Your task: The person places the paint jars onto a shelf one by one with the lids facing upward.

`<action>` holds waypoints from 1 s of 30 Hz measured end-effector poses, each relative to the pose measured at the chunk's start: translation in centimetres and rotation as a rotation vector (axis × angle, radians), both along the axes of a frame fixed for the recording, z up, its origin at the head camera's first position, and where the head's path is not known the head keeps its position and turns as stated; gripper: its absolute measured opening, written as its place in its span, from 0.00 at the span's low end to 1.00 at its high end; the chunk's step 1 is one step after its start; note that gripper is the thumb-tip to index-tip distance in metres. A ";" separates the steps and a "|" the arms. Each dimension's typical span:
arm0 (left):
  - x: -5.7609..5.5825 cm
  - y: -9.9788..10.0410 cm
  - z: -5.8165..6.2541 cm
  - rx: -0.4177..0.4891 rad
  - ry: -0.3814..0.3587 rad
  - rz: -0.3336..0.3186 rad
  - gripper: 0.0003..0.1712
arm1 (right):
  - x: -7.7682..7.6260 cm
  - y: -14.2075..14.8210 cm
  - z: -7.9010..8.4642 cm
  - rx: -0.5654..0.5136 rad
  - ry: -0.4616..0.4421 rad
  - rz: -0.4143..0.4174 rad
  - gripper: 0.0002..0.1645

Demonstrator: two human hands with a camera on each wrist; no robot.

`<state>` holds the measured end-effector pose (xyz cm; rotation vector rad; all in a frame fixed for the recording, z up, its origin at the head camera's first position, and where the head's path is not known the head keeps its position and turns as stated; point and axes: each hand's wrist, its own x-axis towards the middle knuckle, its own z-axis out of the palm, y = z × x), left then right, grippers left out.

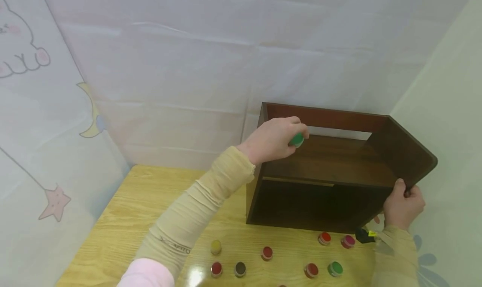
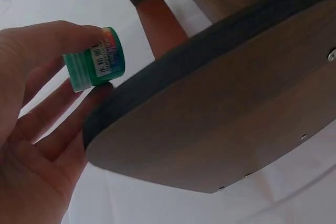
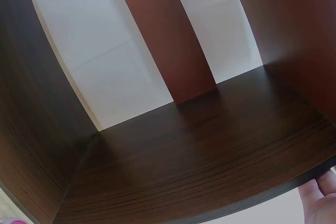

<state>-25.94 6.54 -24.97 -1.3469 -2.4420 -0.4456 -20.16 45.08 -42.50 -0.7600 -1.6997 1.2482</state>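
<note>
My left hand (image 1: 272,139) pinches a small green paint jar (image 1: 297,140) between thumb and fingers, in front of the upper level of a dark brown wooden shelf (image 1: 331,159). Up close in the left wrist view, the jar (image 2: 109,59) shows a printed label and is tipped on its side, near the rounded edge of the shelf's side panel (image 2: 173,124). On the right, my right hand (image 1: 403,205) grips the front edge of the right side panel (image 1: 408,153), thumb on top. The right wrist view has its fingers (image 3: 311,195) at that edge, beside the lower compartment.
Several small paint jars stand on the wooden table before the shelf, among them a yellow one (image 1: 216,247), a dark one (image 1: 239,269), a red one (image 1: 267,253) and a green one (image 1: 335,269). Cloth-covered walls (image 1: 169,78) rise behind and at both sides.
</note>
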 end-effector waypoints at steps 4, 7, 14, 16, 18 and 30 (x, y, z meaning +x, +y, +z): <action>0.1 0.7 -0.7 -0.097 0.036 0.046 0.16 | 0.0 -0.1 -0.1 -0.010 0.010 0.005 0.15; 0.1 1.2 -1.0 -0.178 0.040 0.082 0.14 | 0.0 -0.2 0.0 -0.021 0.021 0.007 0.14; 0.0 1.4 -1.6 -0.267 -0.008 0.122 0.07 | 0.0 -0.4 0.1 -0.025 0.017 0.016 0.15; 0.0 1.4 -1.7 -0.268 -0.014 0.121 0.06 | 0.1 -0.3 0.1 -0.021 0.009 0.011 0.16; -0.1 1.4 -1.7 -0.274 -0.011 0.124 0.10 | 0.1 -0.3 0.1 -0.024 0.008 0.006 0.15; 0.6 2.6 -2.5 -0.472 0.211 0.236 0.15 | 0.0 -0.1 0.1 0.000 0.001 -0.008 0.14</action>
